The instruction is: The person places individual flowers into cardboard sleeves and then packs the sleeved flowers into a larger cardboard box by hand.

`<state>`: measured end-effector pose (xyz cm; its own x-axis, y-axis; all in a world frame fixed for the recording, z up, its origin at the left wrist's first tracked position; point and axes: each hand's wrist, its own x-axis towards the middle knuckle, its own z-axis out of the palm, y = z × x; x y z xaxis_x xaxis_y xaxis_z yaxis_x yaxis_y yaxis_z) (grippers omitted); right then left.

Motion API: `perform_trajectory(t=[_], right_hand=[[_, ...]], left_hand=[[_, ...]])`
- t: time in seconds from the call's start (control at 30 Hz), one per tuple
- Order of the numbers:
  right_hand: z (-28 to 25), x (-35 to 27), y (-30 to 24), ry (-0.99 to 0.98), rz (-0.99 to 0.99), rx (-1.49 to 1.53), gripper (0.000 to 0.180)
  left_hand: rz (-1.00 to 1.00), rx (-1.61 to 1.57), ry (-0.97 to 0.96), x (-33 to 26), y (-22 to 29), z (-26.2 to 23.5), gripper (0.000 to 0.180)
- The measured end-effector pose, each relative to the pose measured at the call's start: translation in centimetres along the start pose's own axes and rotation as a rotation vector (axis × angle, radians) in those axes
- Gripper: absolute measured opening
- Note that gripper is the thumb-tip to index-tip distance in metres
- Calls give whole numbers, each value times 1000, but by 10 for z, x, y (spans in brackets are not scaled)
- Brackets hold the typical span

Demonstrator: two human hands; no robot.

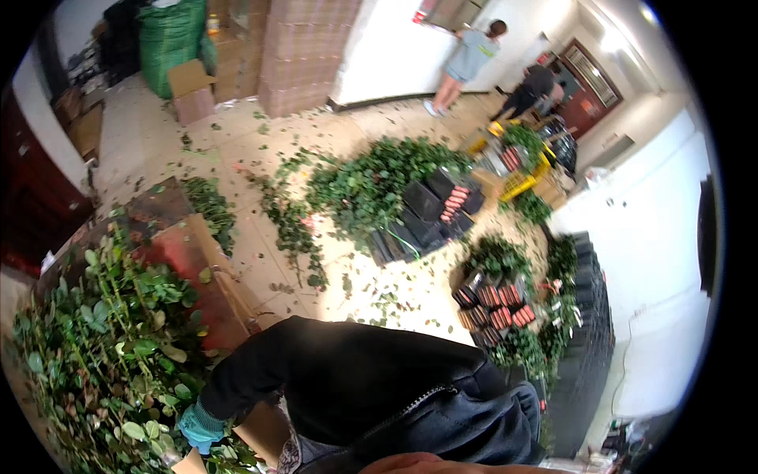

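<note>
My right hand, in a teal glove, reaches down at the lower left among leafy cut stems that look like rose stems. Its fingers are bent together and partly hidden by leaves, so what they hold cannot be made out. The black sleeve of that arm crosses the lower middle, elbow outward. Beside the glove is a cardboard edge, with another cardboard piece just below it. The stems form a thick heap, mostly green with some brownish leaves. My left hand is out of view.
A red-topped board borders the heap. Leafy bundles with black sleeves lie on the leaf-strewn floor, near more bundles and a yellow crate. Cartons and a green sack stand behind. People are farther off.
</note>
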<state>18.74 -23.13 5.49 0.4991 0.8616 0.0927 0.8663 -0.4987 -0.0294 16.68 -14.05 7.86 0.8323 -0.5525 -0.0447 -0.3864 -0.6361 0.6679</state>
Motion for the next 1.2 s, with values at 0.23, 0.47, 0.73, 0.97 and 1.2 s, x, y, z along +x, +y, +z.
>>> perform_trajectory(t=[0.23,0.47,0.73,0.97,1.2], right_hand=[[10,-14,5,74,106,5,22],[20,-10,8,96,115,-7,23],[27,8,9,67,66,-28,24],[27,7,10,137,54,-16,24],[21,7,5,114,67,-6,24]], left_hand=[[27,29,-12,6,-1,2,69],[19,33,11,-5,-13,-6,68],[-8,13,52,-19,-24,-15,67],[-41,12,69,-30,-28,-19,67],[-59,16,65,-35,-32,-19,67]])
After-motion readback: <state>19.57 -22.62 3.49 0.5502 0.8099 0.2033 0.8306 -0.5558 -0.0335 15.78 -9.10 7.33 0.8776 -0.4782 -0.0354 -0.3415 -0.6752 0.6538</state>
